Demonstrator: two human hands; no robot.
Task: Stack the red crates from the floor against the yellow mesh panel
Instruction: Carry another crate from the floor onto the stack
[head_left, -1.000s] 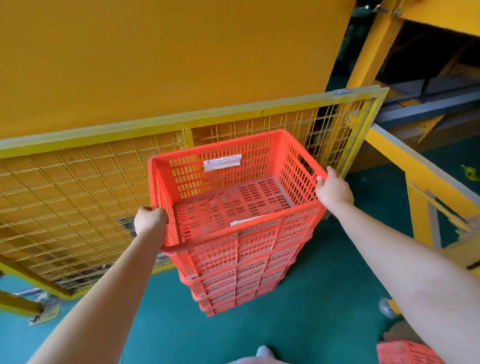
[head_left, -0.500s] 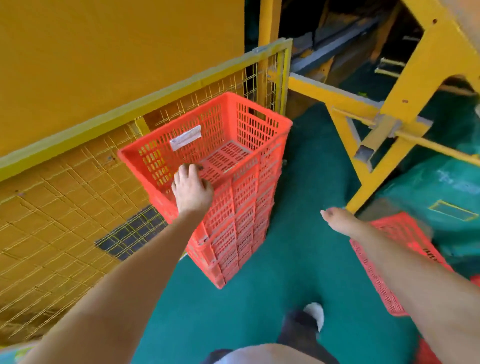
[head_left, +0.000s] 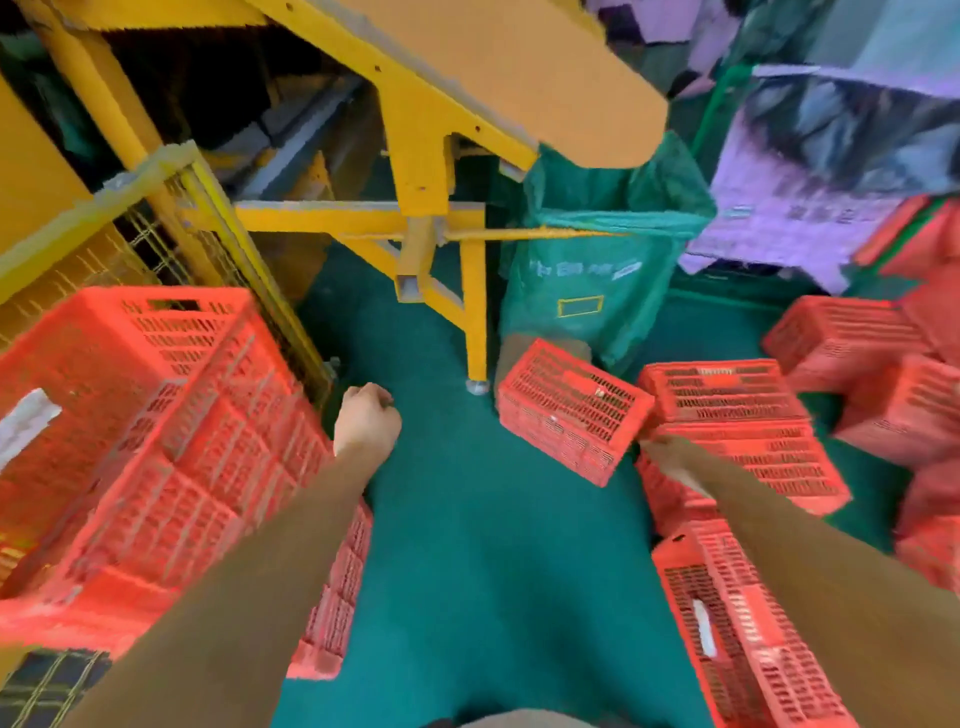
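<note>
A stack of red crates (head_left: 156, 441) stands at the left against the yellow mesh panel (head_left: 67, 270). My left hand (head_left: 366, 421) hovers over the green floor just right of the stack, fingers curled, holding nothing. A single red crate (head_left: 571, 410) lies bottom-up and tilted on the floor ahead. My right hand (head_left: 670, 460) reaches its right corner; blur and the crate's edge hide the fingers, so I cannot tell if it grips. More red crates (head_left: 727, 415) lie heaped at the right.
A yellow steel frame (head_left: 415, 218) with a leg (head_left: 475, 312) stands ahead. Behind the single crate sits a green sack (head_left: 597, 270). Purple sheeting (head_left: 805, 182) hangs at the back right. A red crate (head_left: 737, 634) lies beside my right forearm. Green floor (head_left: 493, 571) runs between the stack and the heap.
My view has swung right, away from the stack. The left hand has let go of the top crate's rim. The right hand has reached down to the overturned crate on the floor.
</note>
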